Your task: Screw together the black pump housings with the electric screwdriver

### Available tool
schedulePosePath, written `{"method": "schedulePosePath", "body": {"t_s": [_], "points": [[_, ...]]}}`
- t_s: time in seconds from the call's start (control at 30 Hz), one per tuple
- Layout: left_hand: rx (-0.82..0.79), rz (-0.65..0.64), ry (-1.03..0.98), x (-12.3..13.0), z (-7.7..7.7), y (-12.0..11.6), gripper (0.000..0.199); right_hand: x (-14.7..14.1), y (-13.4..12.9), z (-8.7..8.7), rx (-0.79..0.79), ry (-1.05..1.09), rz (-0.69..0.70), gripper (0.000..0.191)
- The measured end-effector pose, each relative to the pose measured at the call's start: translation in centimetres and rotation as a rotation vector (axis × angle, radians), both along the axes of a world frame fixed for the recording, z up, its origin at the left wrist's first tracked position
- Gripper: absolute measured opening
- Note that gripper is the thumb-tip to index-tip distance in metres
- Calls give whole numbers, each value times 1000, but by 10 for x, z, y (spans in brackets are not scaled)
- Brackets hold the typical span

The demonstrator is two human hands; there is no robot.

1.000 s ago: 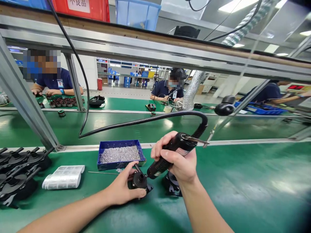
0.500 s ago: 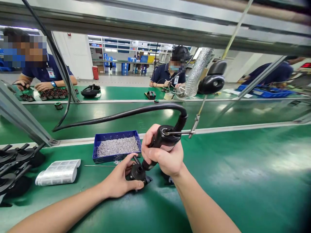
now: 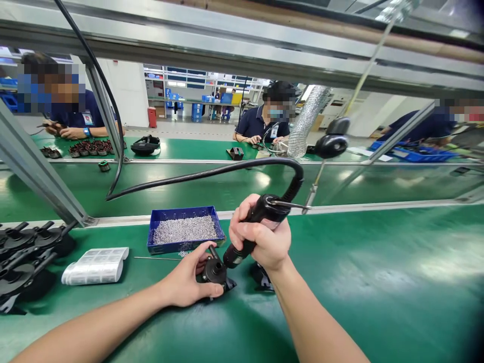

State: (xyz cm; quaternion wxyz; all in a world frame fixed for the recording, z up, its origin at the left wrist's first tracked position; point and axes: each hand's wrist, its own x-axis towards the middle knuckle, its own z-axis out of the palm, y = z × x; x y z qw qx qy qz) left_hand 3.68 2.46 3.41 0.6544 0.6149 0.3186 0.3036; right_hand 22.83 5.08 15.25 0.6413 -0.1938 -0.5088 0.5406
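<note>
Head view: my left forearm comes in low from the lower left, and my left hand (image 3: 189,280) wraps a round black housing (image 3: 215,272), thumb along its near side and fingers around the far side, the grip closed only as far as its width allows. The housing sits over the green bench (image 3: 359,302), in front of a blue tray (image 3: 168,248) of small metal pieces. Its central stub points up, its side tube points away and slightly left, and a flap juts right. My right forearm rises from the lower right, leaning left, and my right hand (image 3: 264,237) is curled firmly around a black power driver (image 3: 266,209), thumb laid across the barrel. The driver's long axis slants from its cable end, up and right, to its nose, down and left, just beside the housing; I cannot tell whether they touch.
</note>
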Motion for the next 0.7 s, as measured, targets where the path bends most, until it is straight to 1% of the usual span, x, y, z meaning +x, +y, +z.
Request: {"method": "schedulePosePath", "body": {"t_s": [0.1, 0.17, 0.2, 0.27, 0.3, 0.33, 0.4, 0.5, 0.6, 0.7], "points": [[35, -6, 3, -3, -6, 2, 95, 2, 0, -1, 46, -47, -29, 15], [68, -11, -13, -5, -11, 4, 100, 5, -2, 1, 71, -55, 9, 16], [94, -22, -17, -6, -13, 4, 109, 7, -4, 3, 78, -40, 54, 16], [159, -45, 1, -7, -16, 4, 133, 10, -7, 5, 74, 2, 183, 18], [186, -46, 26, -6, -16, 4, 142, 11, -9, 6, 67, 15, 254, 18], [207, -37, 58, -6, -16, 4, 145, 11, -10, 6, 59, 18, 314, 19], [225, -1, 118, -4, -14, 4, 136, 11, -10, 5, 48, 10, 380, 21], [245, 26, 158, -1, -10, 5, 122, 9, -9, 2, 47, 2, 407, 22], [250, 38, 161, 2, -6, 5, 117, 7, -11, -1, 46, -11, 433, 19], [219, 60, 136, 4, -5, 3, 113, 5, -21, -3, 11, -17, 460, 16]]}}
